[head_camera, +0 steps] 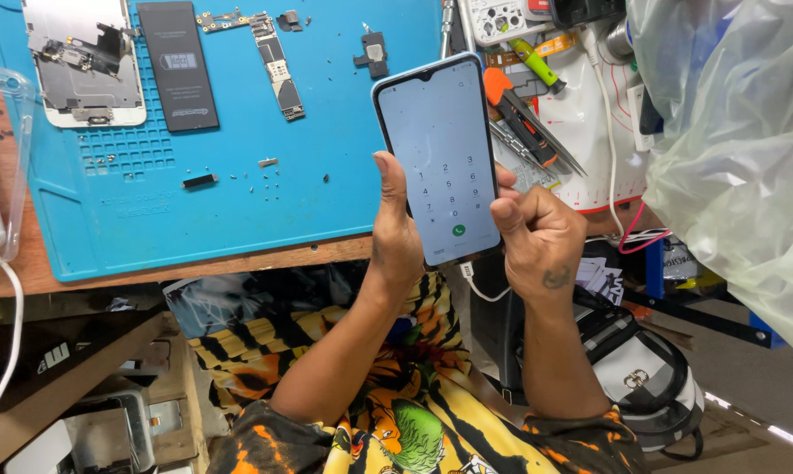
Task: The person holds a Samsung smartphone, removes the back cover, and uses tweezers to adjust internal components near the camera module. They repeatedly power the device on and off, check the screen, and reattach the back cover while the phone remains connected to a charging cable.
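On the left, our blue mat [238, 193] carries a stripped phone frame [85, 61], a black battery [177, 66] and a narrow circuit board [278, 70], all lying apart from one another. Just right of them we hold a phone [438, 158] upright above the mat's edge, its screen lit with a dial pad and a white cable [475, 285] plugged in at the bottom. We judge it light, stiff and slippery, with glass that would crack if dropped, so the long edges are the safe place to grip. Our left hand [394, 237] clasps the left edge, thumb laid along it. Our right hand [537, 237] is curled shut against the right edge. Beyond it lie tweezers [537, 145].
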